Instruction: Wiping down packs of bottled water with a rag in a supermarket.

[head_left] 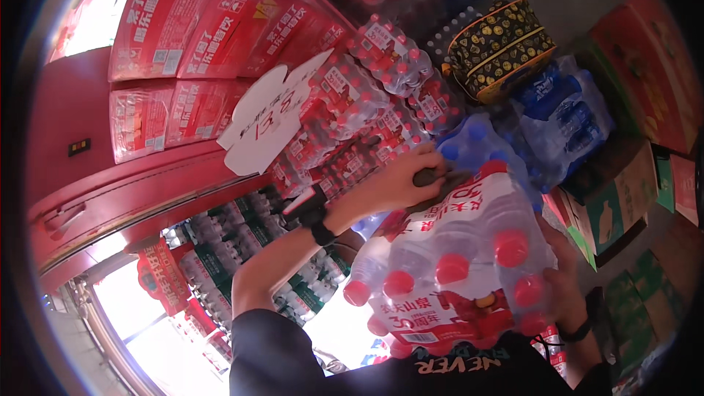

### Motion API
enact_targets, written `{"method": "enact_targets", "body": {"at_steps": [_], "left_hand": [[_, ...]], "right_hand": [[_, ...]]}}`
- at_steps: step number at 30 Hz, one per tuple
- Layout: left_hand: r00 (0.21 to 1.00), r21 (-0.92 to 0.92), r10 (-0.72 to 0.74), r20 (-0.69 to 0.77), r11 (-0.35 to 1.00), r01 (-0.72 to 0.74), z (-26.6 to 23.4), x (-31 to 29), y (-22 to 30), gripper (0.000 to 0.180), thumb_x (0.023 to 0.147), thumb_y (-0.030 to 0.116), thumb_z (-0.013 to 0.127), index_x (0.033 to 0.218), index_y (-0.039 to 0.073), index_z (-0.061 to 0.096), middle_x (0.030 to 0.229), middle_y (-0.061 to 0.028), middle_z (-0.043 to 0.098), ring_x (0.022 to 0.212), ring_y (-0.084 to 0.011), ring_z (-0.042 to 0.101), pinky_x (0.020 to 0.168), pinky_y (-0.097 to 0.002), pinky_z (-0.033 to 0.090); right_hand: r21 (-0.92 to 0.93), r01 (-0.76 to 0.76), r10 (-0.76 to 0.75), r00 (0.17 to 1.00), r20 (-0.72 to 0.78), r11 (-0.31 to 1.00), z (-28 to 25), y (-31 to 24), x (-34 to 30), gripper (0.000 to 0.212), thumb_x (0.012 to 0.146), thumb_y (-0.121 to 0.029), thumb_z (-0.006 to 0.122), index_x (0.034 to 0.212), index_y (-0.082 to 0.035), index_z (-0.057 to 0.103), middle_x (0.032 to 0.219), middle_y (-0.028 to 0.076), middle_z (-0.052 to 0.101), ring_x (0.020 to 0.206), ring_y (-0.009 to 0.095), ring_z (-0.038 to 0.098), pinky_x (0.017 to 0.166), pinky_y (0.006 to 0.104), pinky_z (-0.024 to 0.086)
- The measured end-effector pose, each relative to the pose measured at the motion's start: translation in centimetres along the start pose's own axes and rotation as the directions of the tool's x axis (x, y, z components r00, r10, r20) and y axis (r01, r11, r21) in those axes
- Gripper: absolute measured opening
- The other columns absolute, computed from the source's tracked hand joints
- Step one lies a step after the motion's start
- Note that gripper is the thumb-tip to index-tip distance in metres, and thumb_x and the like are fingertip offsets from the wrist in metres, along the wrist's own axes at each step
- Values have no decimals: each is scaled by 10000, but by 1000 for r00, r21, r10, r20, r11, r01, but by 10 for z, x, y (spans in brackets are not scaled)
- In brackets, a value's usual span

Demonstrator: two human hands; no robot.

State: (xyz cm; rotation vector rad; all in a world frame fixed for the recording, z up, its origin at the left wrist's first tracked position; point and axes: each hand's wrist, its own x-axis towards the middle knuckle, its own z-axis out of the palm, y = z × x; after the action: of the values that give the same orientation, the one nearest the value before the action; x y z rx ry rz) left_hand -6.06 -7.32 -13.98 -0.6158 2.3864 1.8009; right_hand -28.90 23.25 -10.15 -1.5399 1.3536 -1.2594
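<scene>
A shrink-wrapped pack of red-capped water bottles (455, 268) is held up tilted close against my chest. My left hand (416, 174) is closed at the pack's far upper edge, its fingers curled round a small dark thing (429, 177) whose kind I cannot make out. Against the pack's right side lies my right hand (563, 275), gripping it there; its fingers are partly hidden by the bottles. Just beyond the left hand is a pack with blue caps (477, 132).
Several red-capped bottle packs (348, 95) are stacked ahead, with a white price sign (268, 121) in front. Red cartons (172, 22) stand at the left. A patterned black-and-yellow bag (502, 48) and a blue bottle pack (565, 117) sit far right, near an open cardboard box (620, 205).
</scene>
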Motion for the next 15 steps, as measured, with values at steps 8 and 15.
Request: {"method": "enact_targets", "body": {"at_steps": [8, 15], "left_hand": [[944, -263, 317, 88, 922, -285, -56, -63, 68, 106, 888, 40, 693, 881, 42, 587, 911, -80, 523, 901, -217, 535, 804, -352, 434], [974, -113, 171, -145, 975, -189, -11, -62, -18, 137, 844, 10, 706, 883, 27, 576, 929, -78, 533, 865, -228, 545, 765, -346, 444]], "right_hand": [[-134, -358, 331, 925, -185, 924, 34, -28, -9, 950, 816, -514, 822, 1594, -326, 310, 1587, 272, 329, 1385, 510, 463, 1111, 593, 420], [4, -520, 504, 825, -257, 854, 47, -56, -9, 935, 896, -453, 776, 1589, -67, 280, 1558, 210, 390, 1360, 319, 529, 1094, 466, 466]]}}
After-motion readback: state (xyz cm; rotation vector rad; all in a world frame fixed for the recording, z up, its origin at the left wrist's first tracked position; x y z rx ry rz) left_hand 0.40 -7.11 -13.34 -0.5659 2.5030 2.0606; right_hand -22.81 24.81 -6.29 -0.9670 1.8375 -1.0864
